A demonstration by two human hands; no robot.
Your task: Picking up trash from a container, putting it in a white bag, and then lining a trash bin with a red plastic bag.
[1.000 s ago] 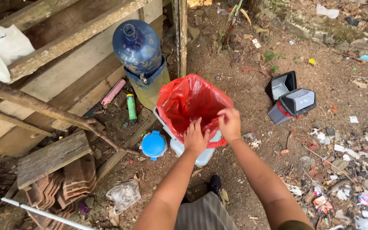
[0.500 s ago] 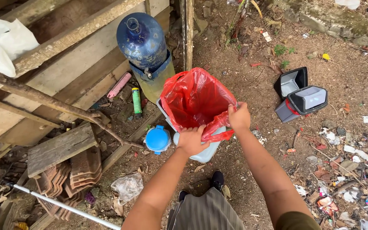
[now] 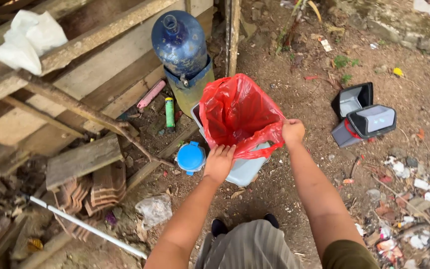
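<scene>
A red plastic bag [image 3: 237, 112] lines a pale blue-grey bin [image 3: 247, 169] standing on bare dirt. My left hand [image 3: 219, 162] grips the bag's near edge at the bin's front rim. My right hand [image 3: 292, 132] pinches the bag's edge at the bin's right side, pulling it outward over the rim. The bag's mouth stands open and puffed up above the bin. My trousers and dark shoes [image 3: 220, 226] show at the bottom.
A large blue water jug [image 3: 180, 42] stands behind the bin against wooden planks [image 3: 83, 94]. A blue round lid [image 3: 191, 157] lies left of the bin. A dark swing-top bin lid [image 3: 364, 117] lies to the right. Litter covers the ground at right; roof tiles [image 3: 93, 192] and a white pole [image 3: 88, 226] lie left.
My right hand moved from the bag's front edge out to the bin's right side, stretching the red bag over the rim. My left hand stayed at the front rim.
</scene>
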